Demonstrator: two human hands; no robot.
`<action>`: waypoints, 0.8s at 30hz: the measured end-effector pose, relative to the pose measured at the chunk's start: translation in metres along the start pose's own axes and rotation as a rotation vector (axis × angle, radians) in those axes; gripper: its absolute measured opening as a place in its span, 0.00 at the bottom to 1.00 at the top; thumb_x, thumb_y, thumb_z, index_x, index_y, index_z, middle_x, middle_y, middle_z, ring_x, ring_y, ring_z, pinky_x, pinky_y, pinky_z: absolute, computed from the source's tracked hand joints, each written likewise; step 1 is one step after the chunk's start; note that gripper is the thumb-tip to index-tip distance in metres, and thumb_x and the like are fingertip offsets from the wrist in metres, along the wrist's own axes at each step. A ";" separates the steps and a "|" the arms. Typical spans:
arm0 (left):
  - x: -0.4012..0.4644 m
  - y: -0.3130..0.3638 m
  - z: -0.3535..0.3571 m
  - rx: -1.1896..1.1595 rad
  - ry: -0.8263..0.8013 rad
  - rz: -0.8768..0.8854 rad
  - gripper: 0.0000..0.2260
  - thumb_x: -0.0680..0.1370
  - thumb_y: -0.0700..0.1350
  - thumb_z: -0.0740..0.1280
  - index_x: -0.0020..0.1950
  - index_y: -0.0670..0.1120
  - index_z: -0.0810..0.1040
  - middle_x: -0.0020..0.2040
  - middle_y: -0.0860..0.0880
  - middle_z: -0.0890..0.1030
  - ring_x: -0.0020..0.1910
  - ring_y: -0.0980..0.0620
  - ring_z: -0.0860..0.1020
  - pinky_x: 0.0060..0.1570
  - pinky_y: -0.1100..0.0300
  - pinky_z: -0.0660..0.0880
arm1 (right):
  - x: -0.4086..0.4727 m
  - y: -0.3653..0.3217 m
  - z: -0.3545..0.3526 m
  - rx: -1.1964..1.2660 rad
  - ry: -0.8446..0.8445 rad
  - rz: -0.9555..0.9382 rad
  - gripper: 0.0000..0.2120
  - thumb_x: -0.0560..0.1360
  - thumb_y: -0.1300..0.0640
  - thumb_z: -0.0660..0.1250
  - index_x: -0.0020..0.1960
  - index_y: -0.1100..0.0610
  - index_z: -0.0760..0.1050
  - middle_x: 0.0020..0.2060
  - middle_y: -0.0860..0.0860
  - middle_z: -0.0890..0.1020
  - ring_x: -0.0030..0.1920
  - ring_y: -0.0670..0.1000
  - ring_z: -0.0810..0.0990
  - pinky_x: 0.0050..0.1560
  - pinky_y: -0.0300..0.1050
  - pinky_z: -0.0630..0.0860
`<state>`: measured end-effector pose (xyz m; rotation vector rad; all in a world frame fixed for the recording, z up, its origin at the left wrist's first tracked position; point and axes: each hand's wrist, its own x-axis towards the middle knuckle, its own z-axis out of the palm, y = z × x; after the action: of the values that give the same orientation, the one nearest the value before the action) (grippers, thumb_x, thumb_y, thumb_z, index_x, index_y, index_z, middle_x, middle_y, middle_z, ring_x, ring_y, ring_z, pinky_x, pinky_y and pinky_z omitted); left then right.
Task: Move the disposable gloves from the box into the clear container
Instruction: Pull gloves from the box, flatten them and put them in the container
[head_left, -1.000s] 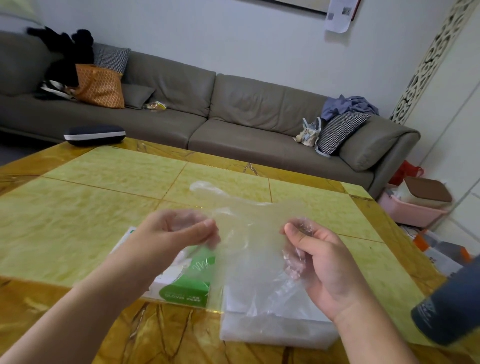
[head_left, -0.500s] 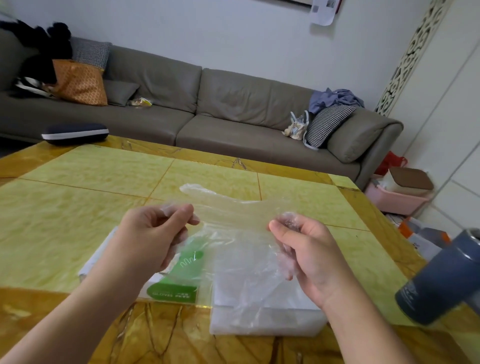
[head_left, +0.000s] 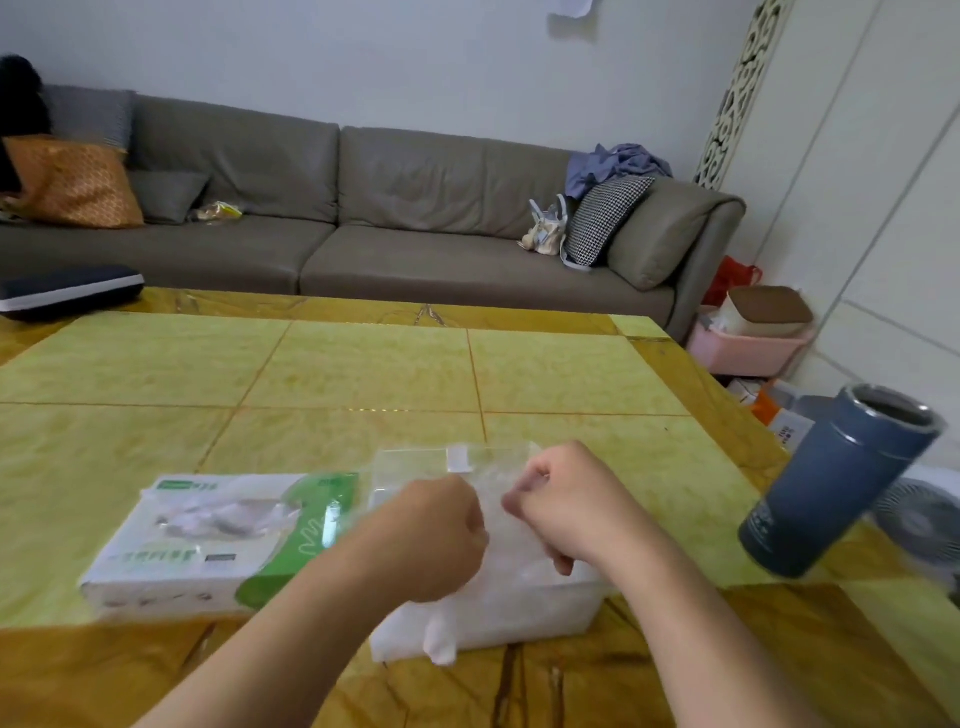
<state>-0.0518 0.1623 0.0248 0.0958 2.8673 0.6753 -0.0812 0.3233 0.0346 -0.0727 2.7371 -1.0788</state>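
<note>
Fingers of your left hand (head_left: 441, 535) and right hand (head_left: 561, 506) are curling tight, pushing see-through gloves (head_left: 498, 587) down into the clear container (head_left: 571, 608); more gloves are waiting in the green box (head_left: 218, 540) beside it; both are sitting on the yellow table (head_left: 363, 374), a blue cup (head_left: 836, 483) nearby, a grey sofa (head_left: 415, 218) behind.

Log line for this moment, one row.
stage: placing glove | left hand: fingers curled, over clear container | right hand: same | glove: drapes over near wall | box: left of container
</note>
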 end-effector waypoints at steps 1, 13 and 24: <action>0.004 0.001 0.003 0.009 -0.082 -0.020 0.10 0.81 0.52 0.65 0.58 0.52 0.82 0.54 0.52 0.83 0.51 0.52 0.81 0.51 0.57 0.79 | 0.000 0.000 0.000 -0.053 -0.001 0.007 0.07 0.77 0.60 0.67 0.45 0.63 0.81 0.26 0.55 0.82 0.20 0.53 0.78 0.28 0.46 0.78; 0.027 0.001 0.005 0.133 -0.411 -0.070 0.21 0.76 0.50 0.74 0.67 0.61 0.74 0.53 0.58 0.81 0.46 0.56 0.81 0.40 0.63 0.78 | 0.000 0.001 -0.003 -0.343 0.131 0.034 0.11 0.69 0.72 0.71 0.50 0.64 0.78 0.42 0.60 0.84 0.40 0.61 0.87 0.41 0.57 0.86; 0.024 0.002 0.009 0.300 -0.351 0.053 0.20 0.74 0.44 0.69 0.64 0.59 0.72 0.56 0.54 0.78 0.54 0.50 0.79 0.52 0.54 0.79 | -0.022 -0.015 -0.015 -0.486 0.199 -0.056 0.12 0.75 0.63 0.66 0.37 0.56 0.66 0.37 0.52 0.75 0.39 0.58 0.80 0.33 0.47 0.71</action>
<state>-0.0729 0.1709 0.0136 0.3017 2.6072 0.2041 -0.0626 0.3252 0.0590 -0.1175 3.1329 -0.4263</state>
